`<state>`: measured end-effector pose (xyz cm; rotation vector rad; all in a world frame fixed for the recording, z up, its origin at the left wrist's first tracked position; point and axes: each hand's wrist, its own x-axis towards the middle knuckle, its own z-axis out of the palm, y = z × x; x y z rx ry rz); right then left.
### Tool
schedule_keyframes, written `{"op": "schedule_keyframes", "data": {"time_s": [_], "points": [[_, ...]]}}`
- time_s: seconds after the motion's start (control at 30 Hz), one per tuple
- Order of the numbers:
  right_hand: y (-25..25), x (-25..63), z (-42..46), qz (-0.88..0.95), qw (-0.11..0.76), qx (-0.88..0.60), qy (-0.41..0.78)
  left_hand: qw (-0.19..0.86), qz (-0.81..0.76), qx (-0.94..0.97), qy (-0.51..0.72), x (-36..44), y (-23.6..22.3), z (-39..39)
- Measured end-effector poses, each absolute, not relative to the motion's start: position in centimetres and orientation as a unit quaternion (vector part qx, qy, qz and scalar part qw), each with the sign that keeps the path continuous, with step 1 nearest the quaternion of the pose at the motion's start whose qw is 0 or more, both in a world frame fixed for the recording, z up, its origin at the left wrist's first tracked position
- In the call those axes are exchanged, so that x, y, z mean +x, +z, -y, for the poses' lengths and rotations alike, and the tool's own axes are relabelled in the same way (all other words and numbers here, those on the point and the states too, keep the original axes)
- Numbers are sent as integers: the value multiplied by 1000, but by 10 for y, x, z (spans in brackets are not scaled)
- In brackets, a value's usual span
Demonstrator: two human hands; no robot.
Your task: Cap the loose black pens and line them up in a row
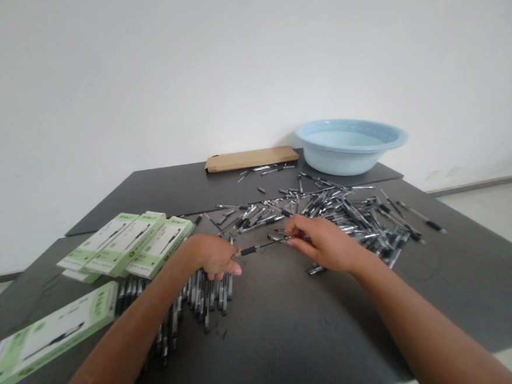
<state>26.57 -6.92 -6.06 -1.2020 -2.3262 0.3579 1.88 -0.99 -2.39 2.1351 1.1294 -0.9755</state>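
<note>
My left hand (pixel 214 256) is closed on a pen barrel (pixel 249 251) with a black grip, over the left side of the table. A thin dark rod, which looks like a pen refill (pixel 271 243), runs from the barrel's tip to my right hand (pixel 318 240), whose thumb and fingers pinch its far end. Under my left hand and forearm, pens (pixel 211 297) lie side by side in a spread row. Beyond and right of my right hand is a loose heap of pen parts and pens (pixel 349 209), clear and black, pointing every way.
Several green-and-white pen boxes (pixel 161 245) lie at the left, and one box (pixel 55 335) sits nearer. A flat brown cardboard box (pixel 251 158) rests at the back beside a light blue basin (pixel 352 156). Thin refills (pixel 272 168) lie before the cardboard. The dark table (pixel 270 337) meets a white wall.
</note>
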Motion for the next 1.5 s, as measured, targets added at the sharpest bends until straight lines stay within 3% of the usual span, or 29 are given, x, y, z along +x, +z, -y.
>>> {"op": "schedule_keyframes", "data": {"time_s": [1.27,1.5], "points": [[-62,262,70,858,229,-442,129,253,-418,789,-373,23,-23,13],[-67,271,59,797,274,-529,97,239,-430,797,-352,13,-14,8]]}}
